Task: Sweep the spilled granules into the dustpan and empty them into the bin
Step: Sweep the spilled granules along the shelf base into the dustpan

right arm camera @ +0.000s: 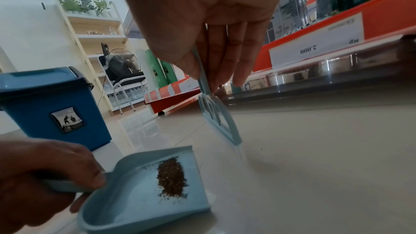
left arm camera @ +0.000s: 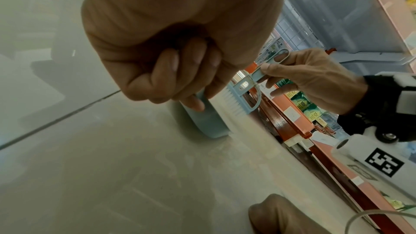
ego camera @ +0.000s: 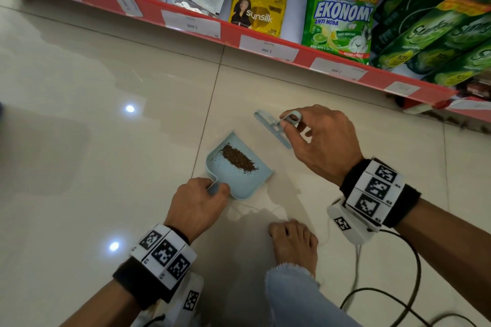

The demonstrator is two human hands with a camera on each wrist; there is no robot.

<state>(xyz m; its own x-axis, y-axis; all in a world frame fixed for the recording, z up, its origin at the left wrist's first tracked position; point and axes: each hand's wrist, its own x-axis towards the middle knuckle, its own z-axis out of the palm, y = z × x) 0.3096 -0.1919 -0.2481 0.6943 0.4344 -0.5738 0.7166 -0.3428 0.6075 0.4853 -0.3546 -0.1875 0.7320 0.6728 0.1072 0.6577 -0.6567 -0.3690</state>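
Down on the pale tiled floor [ego camera: 106, 141], the left hand [ego camera: 195, 204] has its fingers curled round the short handle of the light blue dustpan [ego camera: 249, 180], which rests on the tiles. Brown granules [ego camera: 238, 159] lie in a narrow heap inside the pan. Just beyond its open edge, the right hand [ego camera: 322, 141] pinches the handle of a small blue brush [ego camera: 273, 127] between thumb and fingers, bristles touching the floor. From the right wrist view a blue bin [right arm camera: 54, 106] with its lid on stands on the floor behind the dustpan, near the left hand. A red-edged shelf [ego camera: 231, 32] of packets runs along the back
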